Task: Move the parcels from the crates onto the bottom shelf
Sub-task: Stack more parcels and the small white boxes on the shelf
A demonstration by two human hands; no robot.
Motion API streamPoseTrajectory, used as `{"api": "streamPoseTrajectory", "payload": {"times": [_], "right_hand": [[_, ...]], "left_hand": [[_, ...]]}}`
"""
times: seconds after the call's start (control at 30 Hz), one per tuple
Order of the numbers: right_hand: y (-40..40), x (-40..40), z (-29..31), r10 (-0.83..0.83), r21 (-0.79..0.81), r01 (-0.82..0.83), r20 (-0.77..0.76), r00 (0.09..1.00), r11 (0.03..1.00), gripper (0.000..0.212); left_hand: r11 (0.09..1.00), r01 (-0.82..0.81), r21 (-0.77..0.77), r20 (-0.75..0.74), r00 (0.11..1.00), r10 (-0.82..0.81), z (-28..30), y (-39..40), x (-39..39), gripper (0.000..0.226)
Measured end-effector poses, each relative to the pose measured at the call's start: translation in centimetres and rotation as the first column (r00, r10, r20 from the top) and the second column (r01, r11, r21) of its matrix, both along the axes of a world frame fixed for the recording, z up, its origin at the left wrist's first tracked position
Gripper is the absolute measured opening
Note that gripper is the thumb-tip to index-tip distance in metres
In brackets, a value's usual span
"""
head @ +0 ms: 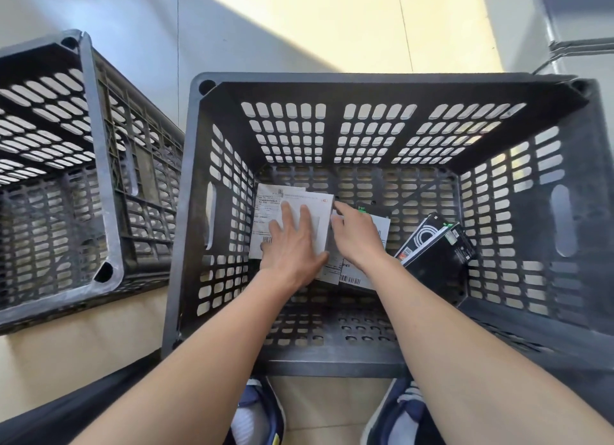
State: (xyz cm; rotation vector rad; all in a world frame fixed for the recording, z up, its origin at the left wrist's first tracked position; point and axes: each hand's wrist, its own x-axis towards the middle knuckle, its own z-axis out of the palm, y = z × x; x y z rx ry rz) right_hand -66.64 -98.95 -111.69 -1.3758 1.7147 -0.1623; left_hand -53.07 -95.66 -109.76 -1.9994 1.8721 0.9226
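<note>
arms: both forearms bare, no sleeves, watch or rings in view | left hand (292, 245): bare, ungloved | right hand (357, 235): bare, ungloved | legwear: dark trousers (66, 411) | footwear: navy sneakers (257, 411) with white tongues, white striping
</note>
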Motion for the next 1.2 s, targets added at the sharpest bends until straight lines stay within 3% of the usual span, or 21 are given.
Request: {"api": "streamPoseTrajectory", "payload": {"times": [0.13,0.33,0.47,0.53,0.67,0.83,1.0,1.2], "right_hand": [[0.2,-0.9,-0.7,-0.123,0.048,0.121,0.058,0.991,0.992,0.026],[0.2,-3.4,-1.3,-0.272,0.036,0.271,0.019,0.962,0.962,0.042],[0.5,-3.8,-1.8,-0.284,0.036,0.285,-0.013,0.959,0.958,0.052],[0.6,-3.3,-1.7,-0.234,-0.006,0.234,-0.039,0.971,0.972,0.060],[0.7,-1.9,-1.3,-0.009,-0.058,-0.006,-0.256,0.967,0.998,0.072],[1.1,-0.6,-1.2,0.209,0.003,-0.223,-0.366,0.907,0.975,0.084],[1.6,-0.5,-1.3,0.253,0.068,-0.247,-0.407,0.878,0.967,0.102],[1.9,-2.2,-1.0,0.170,0.090,-0.147,-0.366,0.915,0.985,0.099]], "left_hand": [[0.998,0.061,0.017,-0.101,0.993,-0.059,-0.4,-0.3,-1.1,0.105],[0.986,0.164,0.017,-0.235,0.959,-0.156,-0.9,-0.6,-2.0,0.100],[0.983,0.183,-0.011,-0.283,0.942,-0.179,-0.9,-0.6,-1.8,0.089],[0.982,0.187,-0.036,-0.250,0.949,-0.190,-0.8,-0.5,-1.5,0.085],[0.993,0.053,-0.108,-0.122,0.990,-0.066,-1.1,-0.8,-0.3,0.069],[0.998,-0.060,-0.015,0.056,0.997,0.060,-2.3,-0.9,2.0,0.060],[0.995,-0.007,0.095,0.064,0.998,0.001,-3.3,-0.3,2.2,0.066],[1.000,0.009,0.021,0.021,1.000,-0.009,-3.7,0.0,2.5,0.060]]}}
